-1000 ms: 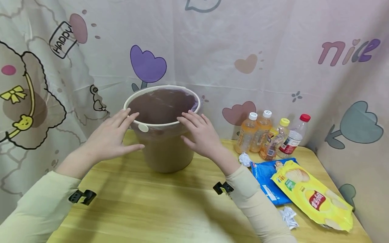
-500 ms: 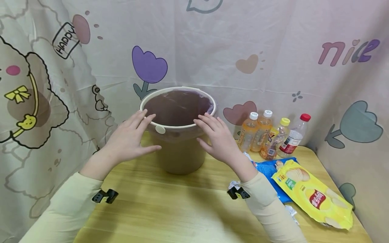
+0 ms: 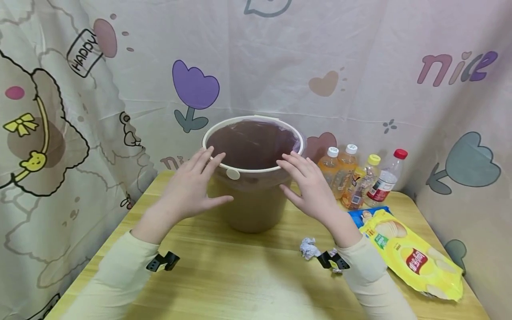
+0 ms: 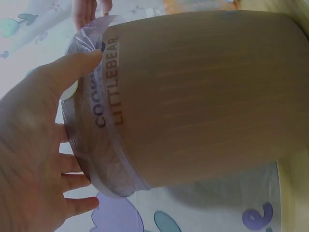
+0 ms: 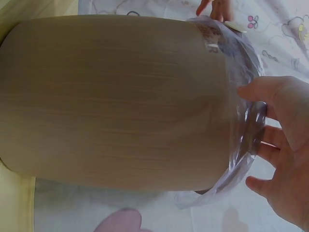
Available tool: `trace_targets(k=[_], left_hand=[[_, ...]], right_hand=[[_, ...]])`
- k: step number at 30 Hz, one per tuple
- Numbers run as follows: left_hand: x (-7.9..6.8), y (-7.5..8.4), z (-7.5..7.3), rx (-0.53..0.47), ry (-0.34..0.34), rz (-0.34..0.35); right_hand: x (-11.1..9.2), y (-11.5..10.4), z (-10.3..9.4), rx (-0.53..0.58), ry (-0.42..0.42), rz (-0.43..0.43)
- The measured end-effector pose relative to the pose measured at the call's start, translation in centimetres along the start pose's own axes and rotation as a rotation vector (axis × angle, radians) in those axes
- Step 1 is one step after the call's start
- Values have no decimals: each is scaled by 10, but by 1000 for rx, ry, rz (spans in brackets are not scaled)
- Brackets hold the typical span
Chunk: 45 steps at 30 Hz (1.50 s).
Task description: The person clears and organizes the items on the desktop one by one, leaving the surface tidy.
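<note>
A brown round trash bin (image 3: 252, 204) with a white rim stands upright on the table, a clear plastic liner (image 5: 235, 116) folded over its top edge. My left hand (image 3: 188, 186) is at the left front of the rim, fingers lying over the edge and thumb extended along the bin's outside. On the opposite side, my right hand (image 3: 314, 186) lies with relaxed fingers over the rim. Dark "LITTLEBEAR" lettering (image 4: 116, 79) shows under the liner in the left wrist view. Only brown inner wall is visible inside the bin; its bottom is hidden.
Several plastic bottles (image 3: 356, 189) stand at the back right, partly behind my right hand. A yellow chip bag (image 3: 412, 253) overlaps a blue packet (image 3: 355, 217). Crumpled paper (image 3: 309, 249) lies beside my right wrist. A printed curtain (image 3: 264, 58) hangs behind the table.
The bin has slid to the right along the table, with both hands moving along at its rim. Crumpled paper has come into view beside my right forearm, which now covers most of the blue packet.
</note>
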<state>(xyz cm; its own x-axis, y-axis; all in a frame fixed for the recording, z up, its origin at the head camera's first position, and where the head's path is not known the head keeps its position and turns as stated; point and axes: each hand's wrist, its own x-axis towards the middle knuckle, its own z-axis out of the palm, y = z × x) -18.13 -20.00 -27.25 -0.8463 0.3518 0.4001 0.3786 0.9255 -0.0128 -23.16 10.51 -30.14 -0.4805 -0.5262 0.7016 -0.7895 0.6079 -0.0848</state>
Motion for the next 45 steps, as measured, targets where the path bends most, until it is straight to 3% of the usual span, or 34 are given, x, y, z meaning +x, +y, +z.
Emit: trace_targets(k=[12, 17, 24, 32, 37, 45], left_hand=[[4, 23, 12, 8, 89, 13], [6, 29, 18, 17, 160, 36], [8, 33, 25, 4, 236, 10], [9, 34, 35, -43, 329, -2], [10, 33, 37, -100, 330, -17], [8, 31, 35, -134, 302, -47]], right_hand=[[-15, 16, -10, 42, 24, 11], [-19, 18, -9, 73, 64, 19], [-20, 20, -4, 116, 112, 22], [-22, 17, -7, 133, 58, 78], [-29, 16, -11, 114, 31, 94], [-57, 9, -19, 124, -3, 186]])
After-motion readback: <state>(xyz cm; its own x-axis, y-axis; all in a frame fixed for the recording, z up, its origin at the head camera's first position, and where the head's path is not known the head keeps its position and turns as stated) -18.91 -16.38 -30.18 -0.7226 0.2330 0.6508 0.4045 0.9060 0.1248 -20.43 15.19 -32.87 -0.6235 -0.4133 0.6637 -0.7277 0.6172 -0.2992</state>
